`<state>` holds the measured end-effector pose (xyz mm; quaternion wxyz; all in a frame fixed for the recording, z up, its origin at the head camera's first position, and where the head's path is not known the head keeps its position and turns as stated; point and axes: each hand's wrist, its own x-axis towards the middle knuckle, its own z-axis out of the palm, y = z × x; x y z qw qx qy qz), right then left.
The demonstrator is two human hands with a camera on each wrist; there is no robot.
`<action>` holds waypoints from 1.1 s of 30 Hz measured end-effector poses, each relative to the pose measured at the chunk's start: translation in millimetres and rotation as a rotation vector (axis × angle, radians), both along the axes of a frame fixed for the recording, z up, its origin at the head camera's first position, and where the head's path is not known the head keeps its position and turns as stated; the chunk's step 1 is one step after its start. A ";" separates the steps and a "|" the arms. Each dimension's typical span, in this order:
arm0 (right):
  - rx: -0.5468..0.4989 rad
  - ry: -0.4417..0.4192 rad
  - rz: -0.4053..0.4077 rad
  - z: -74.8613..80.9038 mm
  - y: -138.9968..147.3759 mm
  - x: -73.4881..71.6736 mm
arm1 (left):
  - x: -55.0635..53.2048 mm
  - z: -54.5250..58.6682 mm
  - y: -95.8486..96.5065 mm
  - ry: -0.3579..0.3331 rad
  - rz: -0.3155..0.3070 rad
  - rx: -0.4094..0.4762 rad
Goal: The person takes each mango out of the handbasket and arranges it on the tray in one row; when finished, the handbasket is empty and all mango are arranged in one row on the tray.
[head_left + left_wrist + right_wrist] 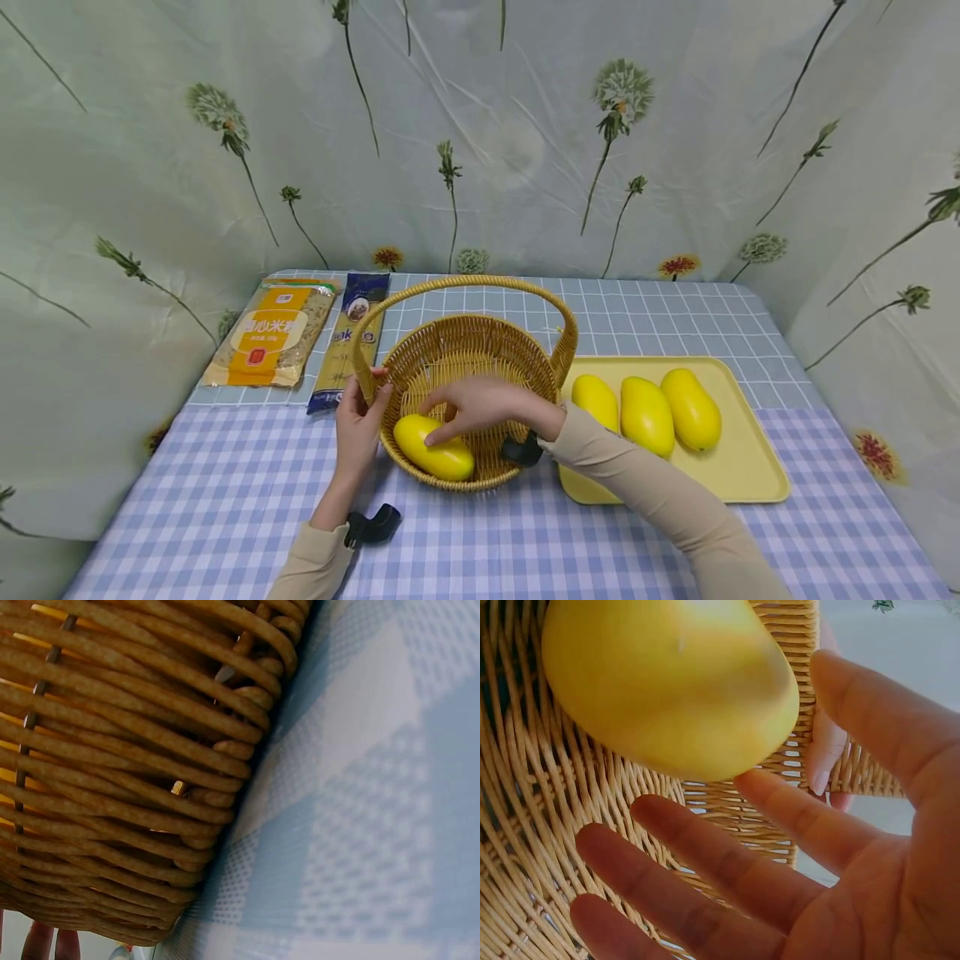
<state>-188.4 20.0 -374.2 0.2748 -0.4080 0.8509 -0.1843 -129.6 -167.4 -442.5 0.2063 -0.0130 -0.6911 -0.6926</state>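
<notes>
A round wicker basket (472, 333) with a tall arched handle stands in the middle of the table. At its left side my left hand (360, 421) grips the rim beside the handle's base; some of its fingertips (37, 943) show past the weave in the left wrist view. One yellow mango (433, 448) lies inside the basket, near the front left wall. Over the basket reaches my right hand (480, 402), its fingers spread and loosely extended beside the mango. In the right wrist view the index fingertip (751, 784) is right at the mango's lower edge.
Right of the basket, a yellow tray (742, 479) bears three more mangoes (647, 417). Back left lie an orange and clear food bag (270, 333) and a blue and gold packet (351, 342). A floral curtain (517, 150) surrounds the checked tablecloth (225, 492).
</notes>
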 end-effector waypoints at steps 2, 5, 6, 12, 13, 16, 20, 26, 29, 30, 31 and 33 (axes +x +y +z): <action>0.009 -0.015 -0.004 -2.4 -1.6 -0.3 | -2.4 -5.4 -1.6 -0.003 0.003 0.006; 0.019 -0.037 -0.010 -5.1 -4.6 -1.6 | -6.9 -15.7 -5.7 -0.019 0.008 0.015; 0.021 -0.043 -0.010 -5.5 -5.6 -1.9 | -7.3 -17.0 -6.1 -0.023 0.010 0.013; 0.026 -0.080 -0.011 -7.3 -10.8 -2.5 | -8.9 -19.3 -5.8 -0.033 0.000 0.014; 0.024 -0.090 -0.014 -7.8 -11.5 -2.6 | -9.1 -19.2 -5.3 -0.031 -0.003 0.013; 0.018 -0.121 -0.021 -9.1 -12.6 -2.3 | -9.2 -19.0 -4.2 -0.020 -0.012 0.014; 0.016 -0.144 -0.016 -10.5 -13.5 -1.3 | -8.5 -19.9 -3.9 -0.014 -0.006 0.014; 0.000 -0.202 -0.028 -11.3 -13.7 -0.8 | -8.4 -23.4 -5.5 0.001 0.001 -0.003; -0.013 -0.221 -0.032 -11.5 -14.0 -0.8 | -8.0 -22.4 -5.8 -0.013 0.009 -0.005; -0.016 -0.227 -0.034 -11.5 -14.2 -0.9 | -7.9 -21.8 -5.7 -0.020 0.011 -0.004; -0.019 -0.235 -0.035 -11.5 -14.6 -0.9 | -7.8 -21.5 -5.7 -0.027 0.013 -0.004; -0.023 -0.252 -0.044 -11.3 -15.3 -0.8 | -7.9 -21.3 -6.1 -0.036 0.019 -0.004</action>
